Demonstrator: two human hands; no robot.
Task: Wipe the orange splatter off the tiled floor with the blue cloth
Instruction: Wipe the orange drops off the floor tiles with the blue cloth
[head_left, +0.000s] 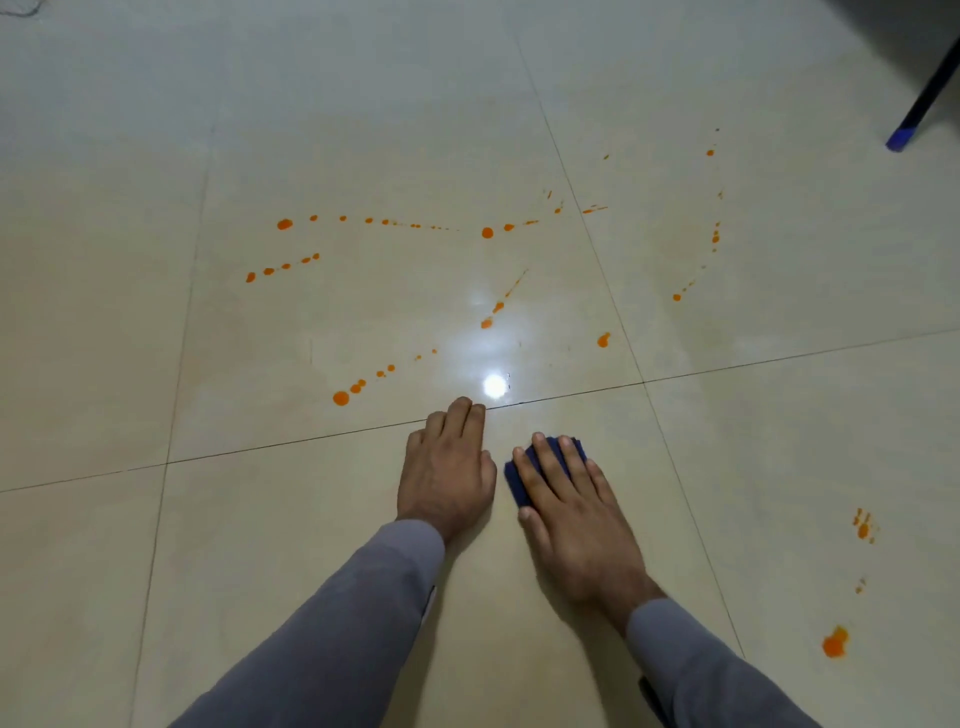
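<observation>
Orange splatter dots the cream tiled floor in several trails ahead of my hands, with one trail ending at a large drop just left of my left hand. More orange marks lie at the lower right. My right hand lies flat with straight fingers on the folded dark blue cloth, pressing it to the floor. My left hand rests flat on the bare tile beside it, fingertips at a grout line.
A dark pole with a blue tip slants down to the floor at the top right. Grout lines cross the floor. A bright light reflection glares just beyond my left fingertips.
</observation>
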